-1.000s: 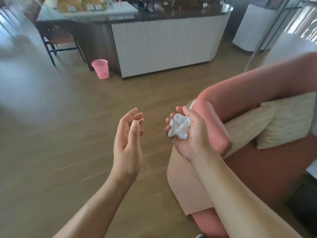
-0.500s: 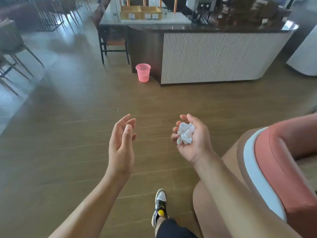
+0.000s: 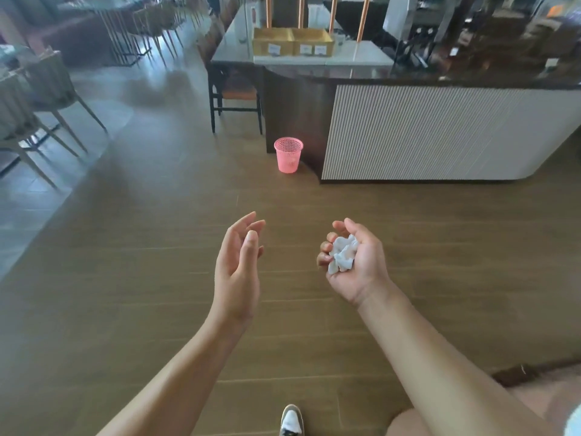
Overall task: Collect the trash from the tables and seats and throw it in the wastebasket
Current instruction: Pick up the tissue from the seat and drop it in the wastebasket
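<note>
Head view. The right hand (image 3: 355, 262) is turned palm up, its fingers (image 3: 327, 247) curled loosely around a crumpled white tissue (image 3: 343, 254). The wad sits in the cup of the palm and is cradled, not squeezed. The left hand (image 3: 239, 265), at 9 o'clock of the right hand, holds nothing; its fingers are relaxed and slightly bent, palm facing inward.

The pink mesh wastebasket (image 3: 288, 155) stands upright on the wooden floor (image 3: 125, 278) at 12 o'clock from the hands, well apart from them, just beside the corner of the ribbed counter (image 3: 440, 130). A chair (image 3: 234, 89) stands behind the wastebasket at 11 o'clock.

Handling judgement: the tissue appears very light, soft and compressible, with no fragile parts. It is likely to spring open or drift if released from far away. Enclose the whole wad in the closed fingers, and let go directly above the rim of the wastebasket.
</note>
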`<state>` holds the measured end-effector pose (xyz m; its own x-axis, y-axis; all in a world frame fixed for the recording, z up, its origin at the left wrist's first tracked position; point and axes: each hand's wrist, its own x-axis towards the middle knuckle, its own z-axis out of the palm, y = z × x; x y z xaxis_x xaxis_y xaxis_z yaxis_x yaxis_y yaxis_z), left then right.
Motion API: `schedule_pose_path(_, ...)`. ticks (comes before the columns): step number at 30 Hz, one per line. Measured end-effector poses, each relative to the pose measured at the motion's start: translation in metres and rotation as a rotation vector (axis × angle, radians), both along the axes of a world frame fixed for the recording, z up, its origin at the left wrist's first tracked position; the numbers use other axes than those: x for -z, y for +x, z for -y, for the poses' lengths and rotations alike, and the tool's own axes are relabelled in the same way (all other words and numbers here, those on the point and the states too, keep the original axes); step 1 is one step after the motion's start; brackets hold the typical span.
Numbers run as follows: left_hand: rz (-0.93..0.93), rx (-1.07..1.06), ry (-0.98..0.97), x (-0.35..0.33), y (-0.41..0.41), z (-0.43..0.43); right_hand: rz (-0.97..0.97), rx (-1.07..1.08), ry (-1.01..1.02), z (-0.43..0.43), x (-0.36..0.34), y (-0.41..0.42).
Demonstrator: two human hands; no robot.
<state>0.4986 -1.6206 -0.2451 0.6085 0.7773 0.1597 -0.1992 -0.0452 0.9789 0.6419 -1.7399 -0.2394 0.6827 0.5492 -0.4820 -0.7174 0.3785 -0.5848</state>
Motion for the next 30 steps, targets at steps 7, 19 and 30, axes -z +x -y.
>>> schedule_pose_path(7, 0.014, -0.038, -0.037, -0.006, 0.076, -0.084, -0.025, -0.044, 0.015, -0.084, -0.003, 0.075)
schedule_pose_path(19, 0.024, 0.041, -0.065, 0.010, 0.207, -0.273, -0.070, 0.037, -0.014, -0.265, 0.016, 0.192)
schedule_pose_path(30, -0.024, 0.115, -0.067, 0.003, 0.300, -0.438, -0.094, 0.057, -0.052, -0.420, 0.023, 0.277)
